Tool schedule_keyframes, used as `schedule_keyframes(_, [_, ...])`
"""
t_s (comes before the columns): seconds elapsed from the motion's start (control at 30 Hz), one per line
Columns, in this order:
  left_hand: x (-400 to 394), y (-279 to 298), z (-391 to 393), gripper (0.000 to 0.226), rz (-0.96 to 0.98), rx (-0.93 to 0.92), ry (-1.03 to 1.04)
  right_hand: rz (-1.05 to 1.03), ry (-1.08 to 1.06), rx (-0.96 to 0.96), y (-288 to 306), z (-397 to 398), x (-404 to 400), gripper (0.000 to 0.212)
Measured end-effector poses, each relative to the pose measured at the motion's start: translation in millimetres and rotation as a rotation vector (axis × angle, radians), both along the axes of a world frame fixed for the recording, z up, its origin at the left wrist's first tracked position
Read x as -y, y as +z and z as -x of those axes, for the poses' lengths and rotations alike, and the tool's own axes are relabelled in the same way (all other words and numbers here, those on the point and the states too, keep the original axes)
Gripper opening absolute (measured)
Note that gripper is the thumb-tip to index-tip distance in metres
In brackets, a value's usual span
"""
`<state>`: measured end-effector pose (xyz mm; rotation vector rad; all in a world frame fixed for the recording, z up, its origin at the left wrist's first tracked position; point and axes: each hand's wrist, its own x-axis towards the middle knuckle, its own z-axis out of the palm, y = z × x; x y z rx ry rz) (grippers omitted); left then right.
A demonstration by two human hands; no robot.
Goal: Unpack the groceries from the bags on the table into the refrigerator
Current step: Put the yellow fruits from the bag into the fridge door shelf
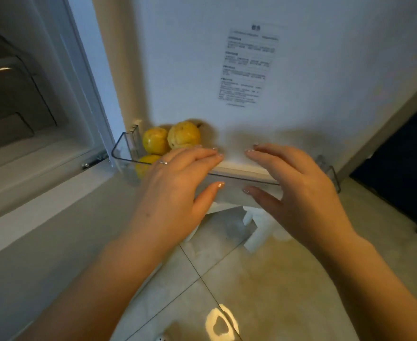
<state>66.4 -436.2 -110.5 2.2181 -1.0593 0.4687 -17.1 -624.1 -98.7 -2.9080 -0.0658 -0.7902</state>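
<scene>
Both hands reach toward a clear plastic door shelf (125, 153) on the open refrigerator door (190, 70). The left hand (177, 178) has straight fingers (202, 153) together and thumb spread, holding nothing, hovering over the shelf's front rim. The right hand (296, 183) mirrors it, fingers extended and empty. Three yellow fruits (182, 135) sit at the shelf's left end; the shelf runs left to right. A printed label (248, 67) on the door is too blurred to read. Pale floor tiles (264, 279) lie below.
</scene>
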Motion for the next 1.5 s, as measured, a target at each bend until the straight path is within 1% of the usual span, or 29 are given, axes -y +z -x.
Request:
schedule_keyframes(0.07, [12, -2, 18, 0.042, -0.008, 0.009, -0.042, 0.007, -0.039, -0.012, -4, 27, 12, 0.052])
schedule_keyframes(0.17, [34, -6, 51, 0.042, -0.009, 0.028, -0.084, -0.019, -0.081, 0.027, -14, 71, 30, 0.051])
schedule_keyframes(0.27, [62, -14, 94, 0.043, -0.012, 0.021, -0.126, -0.057, -0.128, 0.006, -26, 124, 52, 0.05])
schedule_keyframes(0.4, [113, -33, 165, 0.044, -0.07, -0.038, -0.225, -0.092, -0.204, -0.054, -43, 209, 96, 0.052])
schedule_keyframes(0.57, [176, -63, 241, 0.048, -0.166, -0.131, -0.303, -0.09, -0.295, -0.119, -69, 306, 155, 0.049])
schedule_keyframes(0.67, [210, -79, 268, 0.048, -0.23, -0.175, -0.34, -0.118, -0.353, -0.16, -84, 345, 180, 0.048])
schedule_keyframes(0.8, [252, -95, 288, 0.047, -0.331, -0.237, -0.38, -0.152, -0.417, -0.231, -100, 377, 214, 0.051])
schedule_keyframes(0.93, [299, -102, 290, 0.047, -0.41, -0.25, -0.427, -0.203, -0.489, -0.294, -115, 389, 253, 0.057])
schedule_keyframes(1.1, [367, -111, 265, 0.052, -0.458, -0.225, -0.44, -0.241, -0.531, -0.344, -125, 370, 317, 0.061])
schedule_keyframes(1.3, [486, -117, 203, 0.054, -0.477, -0.207, -0.452, -0.237, -0.542, -0.372, -128, 308, 428, 0.061])
schedule_keyframes(1.5, [611, -102, 123, 0.055, -0.514, -0.162, -0.451, -0.247, -0.544, -0.387, -112, 226, 557, 0.061])
